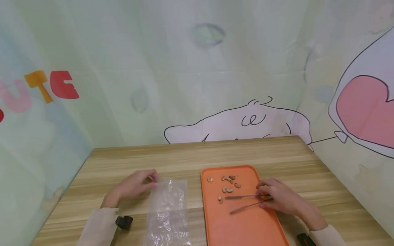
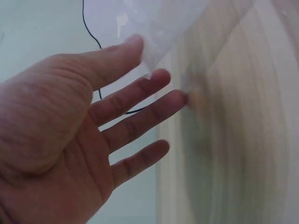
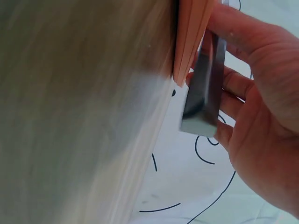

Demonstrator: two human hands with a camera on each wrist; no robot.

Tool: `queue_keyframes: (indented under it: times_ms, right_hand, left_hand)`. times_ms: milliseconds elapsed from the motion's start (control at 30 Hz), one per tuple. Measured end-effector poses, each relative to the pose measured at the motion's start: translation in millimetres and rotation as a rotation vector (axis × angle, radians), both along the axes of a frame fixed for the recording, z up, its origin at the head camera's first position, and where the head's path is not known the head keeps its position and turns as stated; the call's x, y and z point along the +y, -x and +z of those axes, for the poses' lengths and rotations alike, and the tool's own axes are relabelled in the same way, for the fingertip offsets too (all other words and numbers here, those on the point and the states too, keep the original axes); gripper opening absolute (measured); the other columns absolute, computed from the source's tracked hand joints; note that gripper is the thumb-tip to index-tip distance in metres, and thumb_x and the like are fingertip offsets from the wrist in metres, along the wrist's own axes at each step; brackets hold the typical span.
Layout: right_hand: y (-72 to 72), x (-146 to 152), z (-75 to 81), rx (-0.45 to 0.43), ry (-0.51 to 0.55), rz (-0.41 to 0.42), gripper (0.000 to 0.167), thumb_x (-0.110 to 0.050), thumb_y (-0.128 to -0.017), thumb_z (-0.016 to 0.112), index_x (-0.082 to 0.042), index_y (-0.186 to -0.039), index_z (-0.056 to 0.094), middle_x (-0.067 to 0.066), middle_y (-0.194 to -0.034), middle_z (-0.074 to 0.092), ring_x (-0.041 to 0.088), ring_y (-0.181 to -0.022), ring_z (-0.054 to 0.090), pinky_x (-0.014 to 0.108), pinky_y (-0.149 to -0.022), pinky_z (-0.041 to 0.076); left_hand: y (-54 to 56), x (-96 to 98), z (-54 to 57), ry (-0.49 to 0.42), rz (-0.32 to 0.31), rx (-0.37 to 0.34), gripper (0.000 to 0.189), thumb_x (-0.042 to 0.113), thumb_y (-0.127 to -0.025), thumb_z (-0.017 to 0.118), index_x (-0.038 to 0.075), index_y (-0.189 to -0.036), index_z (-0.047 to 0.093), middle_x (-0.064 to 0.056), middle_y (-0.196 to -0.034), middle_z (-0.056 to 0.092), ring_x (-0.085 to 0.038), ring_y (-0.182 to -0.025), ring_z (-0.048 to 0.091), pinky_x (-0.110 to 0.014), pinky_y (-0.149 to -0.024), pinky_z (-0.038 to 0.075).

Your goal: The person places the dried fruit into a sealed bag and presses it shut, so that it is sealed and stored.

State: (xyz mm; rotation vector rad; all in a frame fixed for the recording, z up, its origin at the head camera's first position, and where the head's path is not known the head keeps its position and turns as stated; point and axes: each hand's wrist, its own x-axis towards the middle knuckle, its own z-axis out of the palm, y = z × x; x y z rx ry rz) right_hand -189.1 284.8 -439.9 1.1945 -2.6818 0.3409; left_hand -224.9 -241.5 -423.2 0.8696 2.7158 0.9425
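Orange tray (image 1: pixel 246 227) on desk (image 1: pixel 123 159) holds small brown pieces (image 1: pixel 229 190). My right hand (image 1: pixel 281 197) grips tongs (image 1: pixel 241 197), tips apart above tray; left hand (image 1: pixel 133 185) pinches clear bag (image 1: pixel 167 213) by its corner. Near ends of bag, tray cut off.

- On the printed backdrop (image 1: pixel 107 51) in front of me, at the left of my head view, I read the big letters "UTE", set in a row.
- I see the U (image 1: pixel 20 105) in pale pink, the T (image 1: pixel 42 87) in orange and the E (image 1: pixel 60 85) in red.
- Left of the U, I see a red shape (image 1: pixel 1 115) cut by the frame's edge, too little of it to read.
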Motion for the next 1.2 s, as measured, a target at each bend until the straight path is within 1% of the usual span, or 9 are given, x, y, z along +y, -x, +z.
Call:
queue_keyframes:
  times_ms: [100,167,367,467,633,767,933,1100,1200]
  right_hand:
    - [3.4,-3,3.2,-0.018,0.016,-0.015,0.02,-0.04,-0.085,0.079,-0.025,-0.096,0.071,-0.008,-0.104,0.062,0.018,-0.098,0.058,0.049,-0.089,0.047]
    - [6.4,-5,8.4,-0.071,0.031,-0.033,0.02,-0.04,-0.088,0.076,-0.023,-0.097,0.071,-0.011,-0.1,0.061,0.012,-0.093,0.057,0.045,-0.084,0.049]
    - [24.1,-17,36.3,-0.346,0.174,-0.073,0.026,-0.025,-0.094,0.072,-0.005,-0.11,0.07,-0.005,-0.096,0.069,0.004,-0.08,0.062,0.029,-0.068,0.055]
    - [34.8,-27,53.9,-0.361,0.205,-0.074,0.03,-0.029,-0.094,0.071,-0.005,-0.113,0.07,-0.007,-0.09,0.068,0.002,-0.071,0.059,0.026,-0.062,0.052]
    - [45.6,-48,79.2,-0.298,0.164,-0.067,0.036,-0.041,-0.092,0.07,-0.01,-0.11,0.071,-0.013,-0.078,0.064,0.002,-0.063,0.053,0.025,-0.058,0.046]
    - [51.9,-59,89.8,-0.31,0.133,-0.058,0.036,-0.044,-0.092,0.07,-0.012,-0.108,0.071,-0.012,-0.08,0.064,0.002,-0.066,0.054,0.026,-0.061,0.047]
    - [61.4,-66,88.6,-0.366,0.092,-0.072,0.031,-0.041,-0.092,0.071,-0.012,-0.104,0.073,-0.012,-0.08,0.064,0.003,-0.066,0.054,0.026,-0.063,0.048]
    - [67.5,-70,80.6,-0.425,0.055,-0.076,0.014,-0.024,-0.09,0.077,-0.013,-0.097,0.074,-0.01,-0.078,0.063,0.004,-0.065,0.052,0.026,-0.062,0.046]
    - [70.0,-73,78.6,-0.438,0.049,-0.072,0.011,-0.02,-0.088,0.078,-0.013,-0.094,0.073,-0.01,-0.076,0.063,0.005,-0.063,0.051,0.026,-0.06,0.046]
  left_hand:
    - [0.4,-2.2,6.5,-0.005,-0.04,0.011,0.005,0.016,-0.099,0.062,0.015,-0.095,0.06,0.002,-0.1,0.067,-0.025,-0.101,0.067,-0.038,-0.086,0.055]
    - [-0.1,-3.0,12.6,-0.011,-0.043,0.017,0.007,0.015,-0.101,0.061,0.016,-0.094,0.058,0.004,-0.097,0.066,-0.022,-0.098,0.067,-0.034,-0.082,0.053]
    - [-0.7,-2.5,42.2,-0.045,-0.039,-0.032,0.005,0.016,-0.103,0.057,0.013,-0.1,0.055,0.0,-0.08,0.065,-0.022,-0.075,0.064,-0.028,-0.066,0.047]
    - [0.1,-1.1,60.3,-0.033,-0.019,-0.012,0.004,0.018,-0.103,0.057,0.016,-0.106,0.059,0.002,-0.084,0.065,-0.02,-0.077,0.065,-0.029,-0.066,0.048]
    - [1.6,4.5,81.3,-0.011,-0.021,0.036,0.017,0.017,-0.103,0.057,0.022,-0.117,0.066,0.006,-0.093,0.065,-0.018,-0.082,0.063,-0.03,-0.071,0.05]
    - [3.1,8.1,89.6,-0.014,-0.054,0.068,0.022,0.012,-0.103,0.056,0.02,-0.12,0.07,0.006,-0.096,0.065,-0.017,-0.08,0.06,-0.029,-0.07,0.05]
    - [5.9,15.3,93.7,-0.072,-0.078,0.212,0.027,0.004,-0.101,0.057,0.017,-0.12,0.071,0.006,-0.097,0.064,-0.014,-0.081,0.059,-0.029,-0.075,0.049]
    - [4.6,21.6,93.4,-0.163,-0.025,0.352,0.024,0.002,-0.1,0.058,0.016,-0.111,0.074,0.006,-0.091,0.059,-0.015,-0.08,0.056,-0.028,-0.074,0.049]
    - [4.0,23.1,93.7,-0.18,0.012,0.404,0.023,0.001,-0.099,0.059,0.016,-0.107,0.074,0.008,-0.094,0.061,-0.013,-0.082,0.055,-0.028,-0.074,0.048]
